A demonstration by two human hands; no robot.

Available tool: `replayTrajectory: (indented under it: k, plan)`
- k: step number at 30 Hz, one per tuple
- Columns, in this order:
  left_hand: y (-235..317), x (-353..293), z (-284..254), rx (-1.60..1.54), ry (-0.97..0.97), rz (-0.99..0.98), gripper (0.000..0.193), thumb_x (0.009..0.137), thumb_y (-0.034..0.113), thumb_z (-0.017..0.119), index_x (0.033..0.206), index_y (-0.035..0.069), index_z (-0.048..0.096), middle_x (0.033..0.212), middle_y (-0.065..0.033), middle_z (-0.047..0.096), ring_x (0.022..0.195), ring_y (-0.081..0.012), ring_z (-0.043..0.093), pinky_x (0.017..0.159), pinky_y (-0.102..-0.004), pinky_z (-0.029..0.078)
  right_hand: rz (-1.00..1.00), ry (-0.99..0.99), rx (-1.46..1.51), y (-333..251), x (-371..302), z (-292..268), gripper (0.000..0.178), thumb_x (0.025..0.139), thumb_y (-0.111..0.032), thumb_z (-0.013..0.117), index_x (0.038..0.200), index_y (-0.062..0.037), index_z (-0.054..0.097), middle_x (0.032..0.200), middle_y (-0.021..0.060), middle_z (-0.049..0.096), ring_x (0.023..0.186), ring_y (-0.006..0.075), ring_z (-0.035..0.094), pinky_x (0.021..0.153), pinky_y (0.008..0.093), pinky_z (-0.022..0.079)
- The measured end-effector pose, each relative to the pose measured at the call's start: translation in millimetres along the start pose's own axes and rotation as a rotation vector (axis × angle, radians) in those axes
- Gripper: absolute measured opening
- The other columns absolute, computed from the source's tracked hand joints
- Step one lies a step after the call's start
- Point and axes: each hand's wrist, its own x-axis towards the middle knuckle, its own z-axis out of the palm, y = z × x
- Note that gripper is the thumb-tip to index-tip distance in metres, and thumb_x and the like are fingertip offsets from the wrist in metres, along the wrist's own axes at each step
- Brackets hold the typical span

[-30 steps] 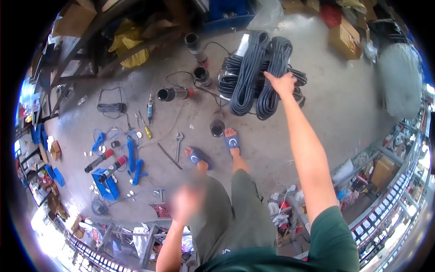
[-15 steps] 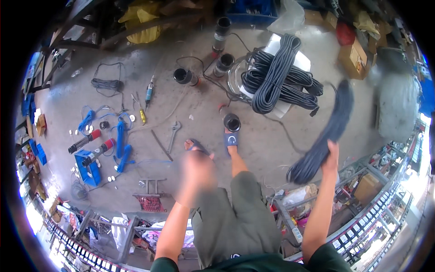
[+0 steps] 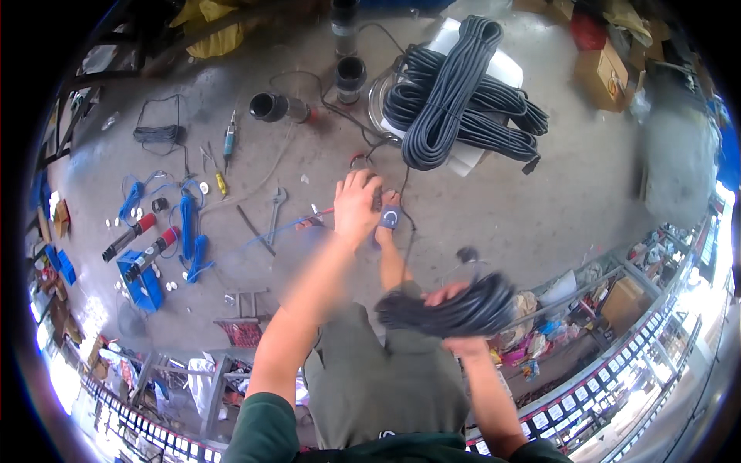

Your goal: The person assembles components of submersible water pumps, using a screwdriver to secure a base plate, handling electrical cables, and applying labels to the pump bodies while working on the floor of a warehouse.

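Note:
My right hand [image 3: 457, 297] is wrapped round a coiled bundle of black cable [image 3: 409, 315], held low in front of my right thigh. A loose cable end with a dark plug [image 3: 467, 255] sticks up from the bundle. My left hand [image 3: 357, 204] is closed over the top of a dark upright cylinder [image 3: 377, 199] beside my right foot, and hides most of it. From the floor's left, a thin blue wire [image 3: 289, 225] with a red end runs to near that hand. A black cable trails from the cylinder's side toward the bundle.
Large coils of black cable [image 3: 451, 92] lie on a white box ahead. More dark cylinders, including one lying tilted [image 3: 268, 107], are to their left. On the left floor are a wrench [image 3: 275, 208], red-and-black tubes [image 3: 154, 251], blue wire coils and a blue crate [image 3: 147, 297]. Cluttered shelves stand behind.
The cable bundle in my right hand has come in from the right to in front of my thigh. My left hand has moved forward onto the cylinder. The view has shifted slightly.

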Motion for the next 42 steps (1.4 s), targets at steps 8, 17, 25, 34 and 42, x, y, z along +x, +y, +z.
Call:
replayTrajectory:
  k: [8, 17, 25, 34, 42]
  plan:
    - [6.8, -12.6, 1.6, -0.081, -0.008, -0.053, 0.020, 0.087, 0.019, 0.075, 0.104, 0.010, 0.069, 0.116, -0.0085, 0.063, 0.112, -0.0335, 0.056, 0.094, -0.0447, 0.046, 0.168, -0.203, -0.449, 57.7, -10.9, -12.4, 0.073, 0.061, -0.012, 0.098, 0.117, -0.0041, 0.054, 0.109, 0.0077, 0.063, 0.102, 0.0181, 0.062, 0.100, 0.0360, 0.049]
    - [-1.9, 2.4, 6.8, 0.028, 0.039, 0.034, 0.031, 0.082, 0.030, 0.079, 0.109, 0.016, 0.071, 0.112, -0.0095, 0.060, 0.107, -0.0341, 0.056, 0.089, -0.0475, 0.045, 0.470, -0.772, -0.461, 11.8, 49.9, -43.5, 0.082, 0.073, -0.025, 0.093, 0.140, -0.0022, 0.053, 0.131, 0.0107, 0.061, 0.124, 0.0207, 0.057, 0.108, 0.0350, 0.044]
    - [-5.8, 26.7, -2.1, 0.045, -0.075, 0.287, 0.032, 0.078, 0.028, 0.079, 0.106, 0.017, 0.071, 0.118, -0.0118, 0.060, 0.113, -0.0330, 0.056, 0.094, -0.0446, 0.045, 0.999, -0.679, -0.339, -11.7, 178.0, 35.2, 0.047, 0.102, -0.047, 0.062, 0.099, 0.0000, 0.066, 0.089, 0.0089, 0.074, 0.078, 0.0144, 0.068, 0.075, 0.0289, 0.054]
    - [-18.6, 26.4, -11.9, -0.081, -0.193, 0.191, 0.038, 0.075, 0.031, 0.083, 0.108, 0.017, 0.073, 0.119, -0.0079, 0.061, 0.115, -0.0321, 0.054, 0.094, -0.0445, 0.043, 0.731, -0.092, -0.518, -9.5, 179.4, -17.0, 0.037, 0.107, -0.034, 0.056, 0.101, 0.0007, 0.068, 0.070, -0.0054, 0.049, 0.066, 0.0078, 0.046, 0.061, 0.0253, 0.037]
    - [-25.6, 31.6, -4.4, -0.048, -0.209, 0.301, 0.041, 0.062, 0.017, 0.087, 0.100, 0.015, 0.071, 0.117, -0.0071, 0.062, 0.114, -0.0304, 0.054, 0.093, -0.0437, 0.044, 0.730, 0.053, -0.360, 1.2, 182.4, -44.8, 0.033, 0.104, -0.027, 0.063, 0.114, 0.0045, 0.071, 0.074, -0.0038, 0.056, 0.066, 0.0076, 0.049, 0.061, 0.0241, 0.040]
